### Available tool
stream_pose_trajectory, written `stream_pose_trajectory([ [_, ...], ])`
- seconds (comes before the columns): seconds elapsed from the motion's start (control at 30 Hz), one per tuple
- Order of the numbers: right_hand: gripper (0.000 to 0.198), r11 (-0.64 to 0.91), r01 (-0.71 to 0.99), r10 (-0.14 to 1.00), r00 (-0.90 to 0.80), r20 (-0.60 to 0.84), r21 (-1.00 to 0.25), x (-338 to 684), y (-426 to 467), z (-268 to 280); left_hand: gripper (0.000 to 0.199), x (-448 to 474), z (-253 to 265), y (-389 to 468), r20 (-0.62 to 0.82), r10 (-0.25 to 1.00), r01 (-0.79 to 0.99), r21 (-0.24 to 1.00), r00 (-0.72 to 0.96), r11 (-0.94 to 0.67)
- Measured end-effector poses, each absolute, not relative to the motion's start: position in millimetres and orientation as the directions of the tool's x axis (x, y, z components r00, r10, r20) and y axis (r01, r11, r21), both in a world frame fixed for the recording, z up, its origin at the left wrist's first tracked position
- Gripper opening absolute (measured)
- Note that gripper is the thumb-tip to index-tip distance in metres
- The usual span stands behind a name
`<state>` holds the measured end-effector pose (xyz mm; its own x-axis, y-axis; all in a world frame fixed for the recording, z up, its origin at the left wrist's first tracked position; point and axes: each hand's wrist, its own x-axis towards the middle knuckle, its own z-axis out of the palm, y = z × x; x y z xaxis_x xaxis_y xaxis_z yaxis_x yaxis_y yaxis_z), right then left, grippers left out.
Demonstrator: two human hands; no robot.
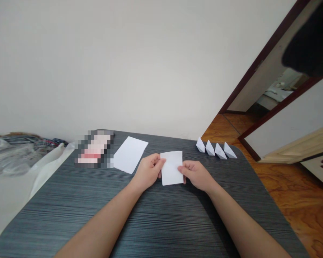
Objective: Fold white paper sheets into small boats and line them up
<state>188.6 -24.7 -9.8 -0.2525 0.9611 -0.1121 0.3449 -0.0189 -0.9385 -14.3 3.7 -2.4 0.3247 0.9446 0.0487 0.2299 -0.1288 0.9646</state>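
Plainly, the pale wall (140, 64) took up most of the view, rising bare behind everything else. In front of it stood the dark table (156, 222), streaked with fine grain and rounded at its corners. Off to the right ran the glossy wooden floor (274, 175), with a dark red door frame (261, 68) slanting up beside the wall. A black shape (312, 43), too blurred to identify, filled the upper right corner. On the left, beyond the table, cloth (24, 139) lay bundled, partly under clear plastic.

Near the table's far left corner, coarse coloured blocks hid a flat item (93, 148), so its details could not be told. Just beside it lay a large white sheet (130, 154), flat and set at an angle.

The left hand (148, 168) was closed in a pinch on one side edge of the small white paper (172, 173), thumb in front and fingers behind. The right hand (197, 175) pinched the opposite side edge the same way. The paper was thus between both hands, over the middle of the table, its face toward the viewer.

Smallest were four folded paper pieces (210, 147), pointed and lined up near the far right corner.
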Motion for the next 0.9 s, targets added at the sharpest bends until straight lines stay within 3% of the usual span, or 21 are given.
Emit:
stream_pose_trajectory([
  [0.73, 0.028, -0.083, 0.280, 0.924, -0.337, -0.179, -0.956, 189, -26, -11, 0.030, -15, -10, 8, 0.060, 0.967, 0.243, 0.962, 0.247, -0.122],
  [0.9, 0.030, -0.078, 0.253, 0.951, -0.270, -0.148, -0.964, 189, -24, -12, 0.031, -14, -9, 6, -0.017, 0.938, 0.223, 0.973, 0.347, -0.065],
])
